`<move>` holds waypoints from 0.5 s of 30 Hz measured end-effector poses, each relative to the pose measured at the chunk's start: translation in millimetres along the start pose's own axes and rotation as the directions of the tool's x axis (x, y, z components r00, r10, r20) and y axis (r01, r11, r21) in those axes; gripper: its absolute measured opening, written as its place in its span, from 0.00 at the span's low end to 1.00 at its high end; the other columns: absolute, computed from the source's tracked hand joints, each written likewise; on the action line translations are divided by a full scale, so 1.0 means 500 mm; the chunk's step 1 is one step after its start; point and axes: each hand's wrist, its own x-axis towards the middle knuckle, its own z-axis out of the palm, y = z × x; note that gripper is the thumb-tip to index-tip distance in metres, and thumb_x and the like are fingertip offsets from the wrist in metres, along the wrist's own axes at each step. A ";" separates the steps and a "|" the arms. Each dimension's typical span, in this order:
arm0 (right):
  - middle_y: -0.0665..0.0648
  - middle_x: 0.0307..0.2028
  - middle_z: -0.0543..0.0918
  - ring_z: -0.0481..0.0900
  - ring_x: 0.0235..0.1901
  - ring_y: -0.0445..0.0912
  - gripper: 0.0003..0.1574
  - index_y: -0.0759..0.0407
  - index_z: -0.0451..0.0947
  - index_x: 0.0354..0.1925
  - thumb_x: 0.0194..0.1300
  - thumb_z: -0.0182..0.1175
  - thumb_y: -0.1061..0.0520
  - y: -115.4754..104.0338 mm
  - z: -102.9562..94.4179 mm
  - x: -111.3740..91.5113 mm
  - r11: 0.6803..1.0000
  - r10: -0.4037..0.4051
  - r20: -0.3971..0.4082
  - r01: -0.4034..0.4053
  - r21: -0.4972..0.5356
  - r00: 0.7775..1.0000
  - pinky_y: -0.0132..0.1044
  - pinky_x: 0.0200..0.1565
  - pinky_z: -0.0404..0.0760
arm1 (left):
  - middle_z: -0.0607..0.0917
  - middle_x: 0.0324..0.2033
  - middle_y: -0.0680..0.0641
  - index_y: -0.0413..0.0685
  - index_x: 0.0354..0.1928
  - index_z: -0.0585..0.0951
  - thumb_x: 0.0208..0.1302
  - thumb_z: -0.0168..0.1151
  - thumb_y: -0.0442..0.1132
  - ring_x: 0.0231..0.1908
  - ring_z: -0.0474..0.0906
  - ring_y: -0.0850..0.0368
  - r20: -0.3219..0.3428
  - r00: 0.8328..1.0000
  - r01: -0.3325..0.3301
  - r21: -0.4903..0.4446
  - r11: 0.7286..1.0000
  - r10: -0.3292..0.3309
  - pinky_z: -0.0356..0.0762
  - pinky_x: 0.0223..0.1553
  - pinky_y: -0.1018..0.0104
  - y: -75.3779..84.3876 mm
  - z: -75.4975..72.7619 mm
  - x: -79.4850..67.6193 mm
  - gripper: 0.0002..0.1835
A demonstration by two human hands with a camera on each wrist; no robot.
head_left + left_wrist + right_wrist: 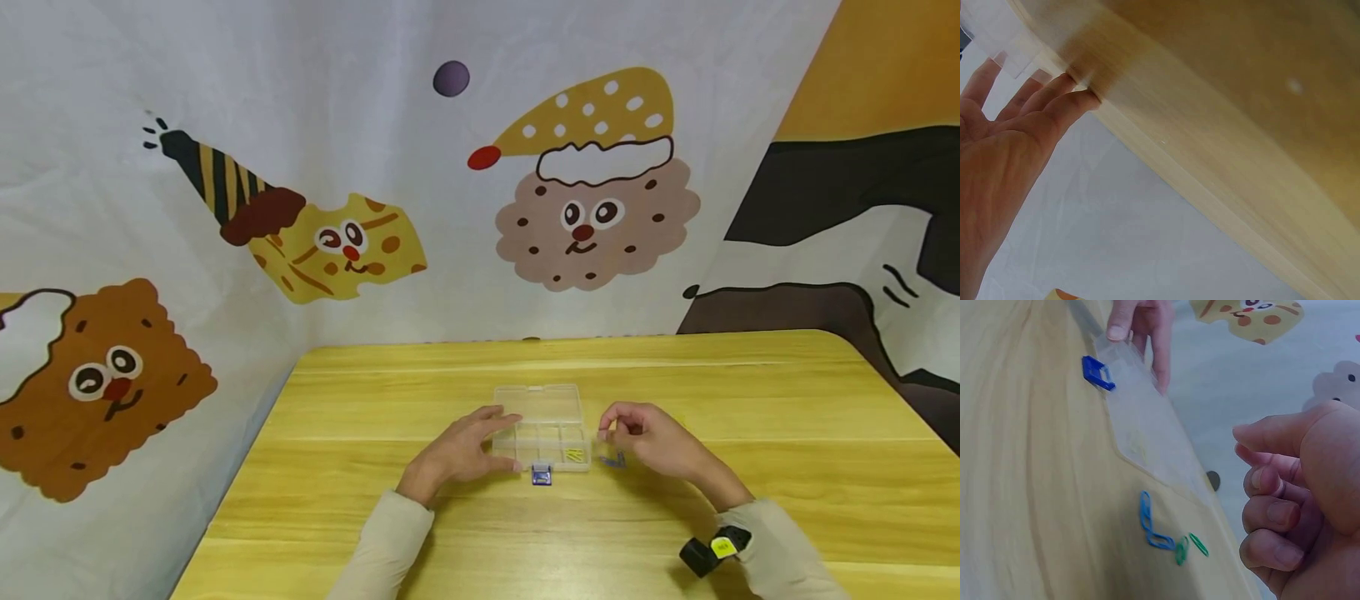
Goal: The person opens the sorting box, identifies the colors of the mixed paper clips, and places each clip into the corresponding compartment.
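A clear plastic compartment box (525, 465) lies on the table with its lid (536, 402) folded back. Several yellow paper clips (575, 455) sit in its front right compartment. My left hand (463, 446) holds the box at its left end, thumb at the front edge and fingers toward the lid. My right hand (656, 437) hovers just right of the box, fingers curled, with thumb and index fingertips close together. Nothing shows between those fingertips in the right wrist view. Below it lie blue paper clips (1147, 519) and green paper clips (1198, 544).
A small blue rectangular piece (542, 476) with a pale middle stands against the box's front edge. The wooden table (337, 492) ends at a printed cloth wall (375, 317) behind. A dark strap with a yellow tag (723, 547) is on the right wrist.
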 end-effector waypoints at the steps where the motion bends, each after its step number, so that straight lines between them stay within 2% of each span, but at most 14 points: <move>1: 0.50 0.20 0.67 0.64 0.20 0.38 0.02 0.57 0.76 0.35 0.63 0.59 0.59 0.001 -0.005 -0.002 1.000 0.001 -0.006 -0.001 0.000 1.000 0.31 0.21 0.65 | 0.58 0.70 0.50 0.70 0.67 0.63 0.53 0.63 0.63 0.68 0.56 0.47 -0.001 1.000 -0.001 0.001 1.000 0.001 0.60 0.63 0.45 0.000 0.000 0.000 0.39; 8: 0.51 0.20 0.68 0.63 0.18 0.37 0.07 0.59 0.77 0.37 0.65 0.58 0.56 0.007 -0.040 -0.020 1.000 -0.008 -0.041 0.009 0.022 0.999 0.33 0.18 0.65 | 0.58 0.70 0.50 0.69 0.68 0.64 0.53 0.63 0.63 0.68 0.56 0.47 -0.001 1.000 -0.008 -0.001 1.000 0.008 0.60 0.63 0.46 -0.001 -0.001 0.000 0.39; 15: 0.52 0.22 0.69 0.65 0.19 0.38 0.08 0.61 0.76 0.38 0.66 0.58 0.56 0.024 -0.063 -0.039 1.000 0.022 -0.077 -0.021 0.006 0.997 0.33 0.19 0.67 | 0.58 0.70 0.51 0.69 0.68 0.63 0.53 0.63 0.62 0.68 0.56 0.48 0.001 1.000 -0.005 0.002 1.000 0.005 0.59 0.63 0.46 0.001 0.000 -0.001 0.39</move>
